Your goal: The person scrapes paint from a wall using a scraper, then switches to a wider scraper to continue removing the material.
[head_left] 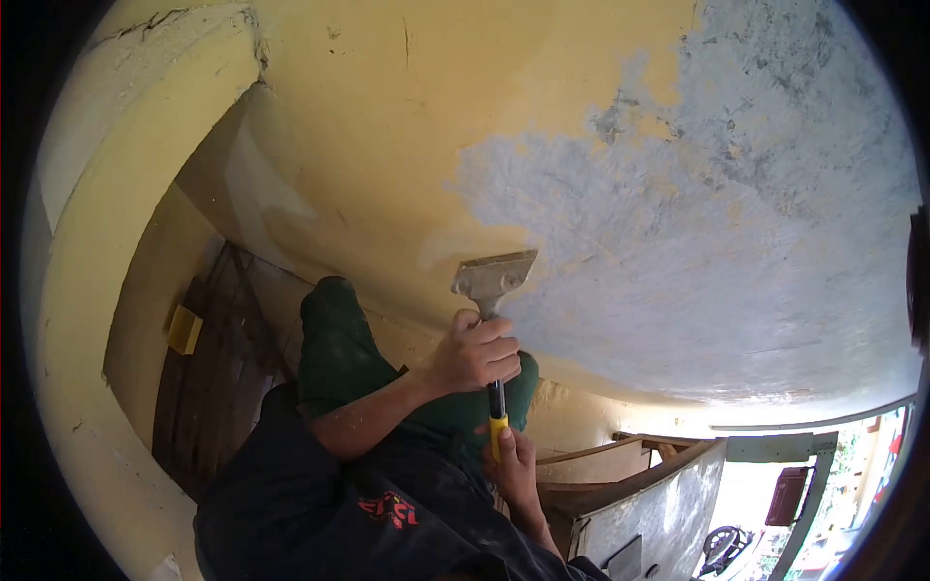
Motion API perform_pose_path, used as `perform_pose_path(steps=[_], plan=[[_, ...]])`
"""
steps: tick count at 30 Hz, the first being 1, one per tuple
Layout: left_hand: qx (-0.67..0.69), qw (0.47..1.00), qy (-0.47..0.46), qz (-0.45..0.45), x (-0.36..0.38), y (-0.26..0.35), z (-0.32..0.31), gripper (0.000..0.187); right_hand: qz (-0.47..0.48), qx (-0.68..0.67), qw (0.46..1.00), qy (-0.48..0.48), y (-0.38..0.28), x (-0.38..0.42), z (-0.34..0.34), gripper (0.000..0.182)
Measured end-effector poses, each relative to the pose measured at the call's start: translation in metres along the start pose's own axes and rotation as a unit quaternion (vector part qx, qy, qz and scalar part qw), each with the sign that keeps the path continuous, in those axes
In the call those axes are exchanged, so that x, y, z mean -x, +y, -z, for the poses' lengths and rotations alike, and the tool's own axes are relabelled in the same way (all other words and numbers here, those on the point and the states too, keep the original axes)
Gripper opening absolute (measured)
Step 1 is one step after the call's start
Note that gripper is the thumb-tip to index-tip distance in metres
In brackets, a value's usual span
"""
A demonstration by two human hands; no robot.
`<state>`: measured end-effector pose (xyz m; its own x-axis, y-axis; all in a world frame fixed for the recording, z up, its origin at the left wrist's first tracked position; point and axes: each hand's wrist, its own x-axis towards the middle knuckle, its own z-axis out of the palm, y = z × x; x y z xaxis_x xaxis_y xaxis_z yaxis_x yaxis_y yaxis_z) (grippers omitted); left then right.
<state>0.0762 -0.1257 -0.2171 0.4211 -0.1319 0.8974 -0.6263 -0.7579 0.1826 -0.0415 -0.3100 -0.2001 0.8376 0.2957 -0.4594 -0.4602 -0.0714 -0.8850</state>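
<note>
A long-handled scraper [494, 276] with a wide metal blade is held up at the wall [387, 145]. My left hand [473, 356] is wrapped round the upper shaft, just below the blade. Lower down, my right hand [513, 460] grips the yellow and black handle. The blade lies near the border between yellow paint and a grey, bared patch [678, 252]; whether it touches the wall I cannot tell.
A yellow block [184, 330] sits on dark wooden boards [215, 397] at the left, beyond a yellow arched edge [92, 290]. A wooden piece with a pale panel [659, 513] stands lower right, near a bright opening with a wheel [725, 548].
</note>
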Motion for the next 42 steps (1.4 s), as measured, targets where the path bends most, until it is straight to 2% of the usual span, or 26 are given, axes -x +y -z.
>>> perform_pose_path(steps=[3, 7, 10, 12, 15, 19, 25, 27, 30, 34, 36, 42], plan=[[0.012, 1.0, 0.004, 0.003, -0.006, -0.008, 0.002, 0.027, 0.027, 0.042, 0.998, 0.024, -0.004, -0.006, -0.009, 0.05], [0.008, 1.0, -0.003, 0.011, 0.002, 0.005, 0.0, 0.028, 0.027, 0.01, 0.999, 0.018, -0.004, 0.002, -0.006, 0.049], [0.005, 1.0, 0.001, -0.003, 0.002, 0.001, -0.001, 0.028, -0.011, 0.004, 1.0, 0.013, 0.0, -0.005, -0.003, 0.048], [0.012, 1.0, 0.012, -0.006, -0.008, -0.008, -0.001, 0.027, 0.043, 0.07, 0.996, 0.032, 0.003, -0.011, -0.008, 0.048], [0.013, 1.0, 0.005, -0.007, -0.001, -0.002, 0.0, 0.026, 0.016, 0.029, 0.999, 0.024, 0.003, -0.002, -0.006, 0.055], [0.01, 1.0, -0.019, -0.002, 0.009, 0.006, -0.005, 0.026, -0.003, 0.014, 1.0, -0.004, 0.009, -0.004, 0.003, 0.055], [0.032, 0.999, 0.012, -0.005, 0.001, 0.002, -0.006, 0.027, 0.015, -0.003, 0.999, 0.034, 0.003, 0.003, -0.007, 0.051], [0.023, 1.0, 0.001, -0.011, 0.003, 0.004, -0.005, 0.027, -0.028, -0.019, 0.999, -0.003, 0.005, 0.005, 0.004, 0.054], [0.026, 1.0, 0.0, -0.01, 0.001, -0.004, -0.009, 0.027, 0.011, 0.02, 1.0, 0.012, 0.003, -0.005, -0.001, 0.053], [0.031, 0.999, -0.002, -0.011, -0.005, -0.001, -0.002, 0.026, 0.02, -0.006, 1.0, 0.018, -0.005, 0.0, -0.005, 0.051], [0.017, 1.0, -0.006, -0.018, -0.002, 0.002, -0.002, 0.026, -0.02, -0.033, 0.999, 0.0, -0.002, 0.004, 0.002, 0.051], [0.018, 1.0, 0.01, -0.003, -0.004, 0.002, -0.001, 0.026, 0.01, -0.004, 1.0, 0.003, -0.007, -0.002, -0.004, 0.052]])
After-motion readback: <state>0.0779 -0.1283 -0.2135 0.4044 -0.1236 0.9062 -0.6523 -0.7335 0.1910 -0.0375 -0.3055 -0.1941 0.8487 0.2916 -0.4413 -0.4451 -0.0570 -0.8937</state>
